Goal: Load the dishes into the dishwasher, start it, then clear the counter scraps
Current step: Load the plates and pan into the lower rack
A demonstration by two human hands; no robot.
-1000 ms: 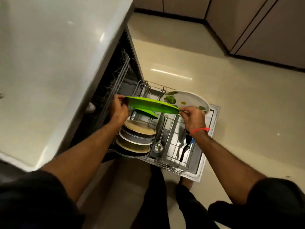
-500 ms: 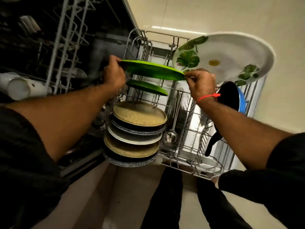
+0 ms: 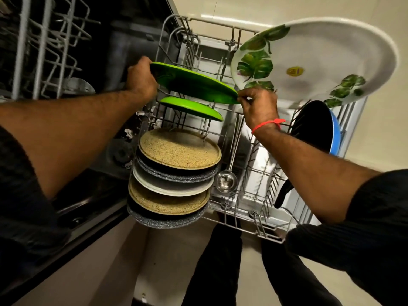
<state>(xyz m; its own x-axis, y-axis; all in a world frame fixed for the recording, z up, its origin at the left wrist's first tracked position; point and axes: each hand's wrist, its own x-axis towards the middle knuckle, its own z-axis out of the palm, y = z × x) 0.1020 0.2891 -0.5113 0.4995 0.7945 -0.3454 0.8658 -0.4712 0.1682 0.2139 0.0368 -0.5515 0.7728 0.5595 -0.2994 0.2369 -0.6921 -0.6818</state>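
Observation:
A green plate (image 3: 194, 85) stands on edge in the pulled-out lower rack (image 3: 240, 208) of the open dishwasher. My left hand (image 3: 140, 79) grips its far rim and my right hand (image 3: 259, 104) pinches its near rim. Behind it stands a smaller green plate (image 3: 192, 108), then a row of several tan, dark and white plates (image 3: 176, 171). A large white plate with green leaves (image 3: 315, 60) leans at the rack's right side. A steel ladle (image 3: 226, 180) lies in the rack.
A black pan with a blue outside (image 3: 318, 129) stands at the rack's right, its handle pointing down. The upper rack (image 3: 50, 47) juts out at top left. My legs (image 3: 218, 266) stand at the rack's near edge on the beige floor.
The camera has dropped from above the counter to close over the rack. Both hands keep hold of the green plate, which has sunk a little among the rack's tines.

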